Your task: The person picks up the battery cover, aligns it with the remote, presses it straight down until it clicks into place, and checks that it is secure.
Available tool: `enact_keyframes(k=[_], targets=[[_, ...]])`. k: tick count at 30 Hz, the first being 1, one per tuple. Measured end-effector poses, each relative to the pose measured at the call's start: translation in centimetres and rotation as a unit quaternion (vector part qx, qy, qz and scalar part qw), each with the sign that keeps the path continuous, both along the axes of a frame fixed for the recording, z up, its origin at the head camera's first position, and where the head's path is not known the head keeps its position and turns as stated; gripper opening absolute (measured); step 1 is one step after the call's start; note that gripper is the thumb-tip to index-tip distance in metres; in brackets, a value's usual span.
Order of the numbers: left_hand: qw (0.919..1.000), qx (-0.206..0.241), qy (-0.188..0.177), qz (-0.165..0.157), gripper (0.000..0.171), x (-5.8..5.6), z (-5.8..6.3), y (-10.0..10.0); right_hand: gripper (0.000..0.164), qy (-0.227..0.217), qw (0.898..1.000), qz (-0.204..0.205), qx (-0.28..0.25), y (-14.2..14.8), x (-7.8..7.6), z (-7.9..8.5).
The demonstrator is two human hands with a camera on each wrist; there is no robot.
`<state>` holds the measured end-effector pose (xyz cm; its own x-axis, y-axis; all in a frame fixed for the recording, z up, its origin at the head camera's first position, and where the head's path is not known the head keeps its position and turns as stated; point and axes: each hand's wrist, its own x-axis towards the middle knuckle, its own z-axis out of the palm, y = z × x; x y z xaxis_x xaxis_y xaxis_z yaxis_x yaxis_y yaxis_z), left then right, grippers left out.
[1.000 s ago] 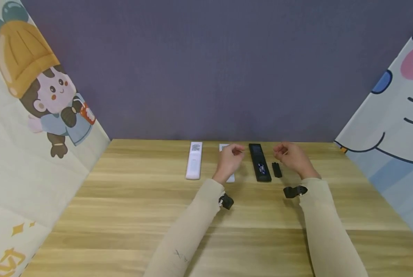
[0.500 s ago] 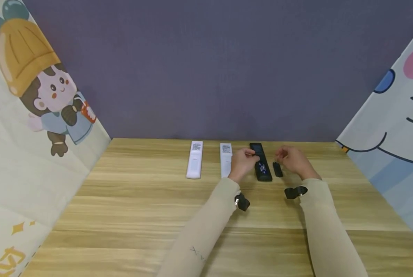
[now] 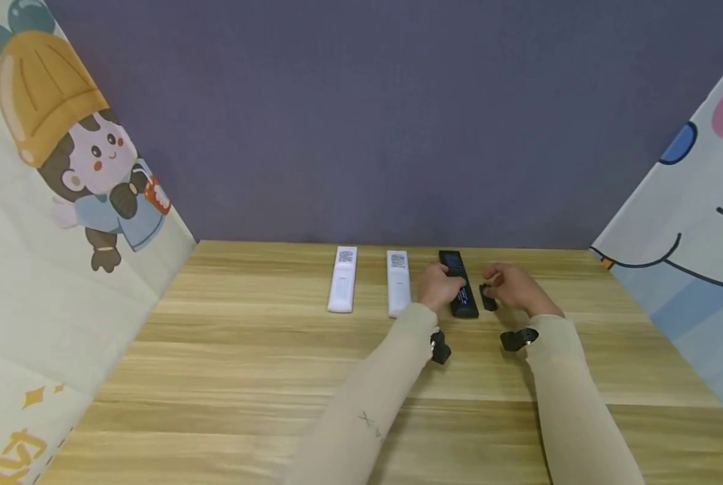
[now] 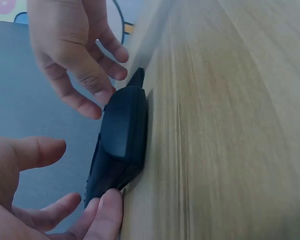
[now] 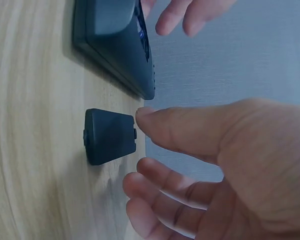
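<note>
A black remote control (image 3: 467, 308) lies on the table, and something shiny and bluish shows in its open back. My left hand (image 3: 440, 288) is at its left side; in the left wrist view its fingertips (image 4: 109, 212) touch or nearly touch the remote's edge, while the thumb (image 4: 42, 151) stays apart from it. Just right of the remote lies a small black battery cover (image 5: 110, 136). My right hand (image 3: 515, 288) is over the cover's far end, thumb and loosely bent fingers spread, with the thumb tip (image 5: 146, 114) close beside it. Contact there cannot be told.
Two white remote controls lie face down further left, one (image 3: 399, 286) nearer my left forearm and one (image 3: 342, 281) beyond it. The wooden table (image 3: 215, 377) ends at a dark grey-blue backdrop (image 3: 361, 121). Printed cloths hang at both sides.
My left hand has moved right, from over the middle white remote to the black remote. The right hand has lowered slightly toward the battery cover. The remotes stay in place.
</note>
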<state>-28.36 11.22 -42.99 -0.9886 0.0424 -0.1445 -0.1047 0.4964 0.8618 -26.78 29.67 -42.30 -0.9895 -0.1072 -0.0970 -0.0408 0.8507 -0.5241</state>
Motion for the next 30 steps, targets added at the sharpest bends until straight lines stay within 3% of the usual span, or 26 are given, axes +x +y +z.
enact_keyframes(k=[7, 13, 18, 23, 30], targets=[[0.9963, -0.086, 0.001, 0.0, 0.055, -0.8, 0.0, 1.6, 0.043, -0.028, 1.0, -0.008, 0.004, 0.2, 0.0, -0.1], [0.9918, -0.126, -0.018, 0.013, 0.073, -0.9, -0.4, 2.5, 0.04, -0.019, 1.0, 0.006, 0.016, 0.1, 0.1, -0.4], [0.9847, -0.169, -0.025, 0.031, 0.074, -0.8, -0.4, 3.1, 0.041, -0.015, 0.999, 0.012, 0.029, 0.1, 0.0, -0.6], [0.9825, -0.178, -0.03, 0.047, 0.076, -1.0, -0.4, 3.5, 0.041, -0.019, 0.999, 0.007, 0.028, 0.1, -0.1, -0.8], [0.987, -0.147, -0.031, 0.056, 0.077, -1.2, -0.8, 3.7, 0.04, -0.016, 1.0, 0.004, 0.023, -0.1, 0.1, -0.7]])
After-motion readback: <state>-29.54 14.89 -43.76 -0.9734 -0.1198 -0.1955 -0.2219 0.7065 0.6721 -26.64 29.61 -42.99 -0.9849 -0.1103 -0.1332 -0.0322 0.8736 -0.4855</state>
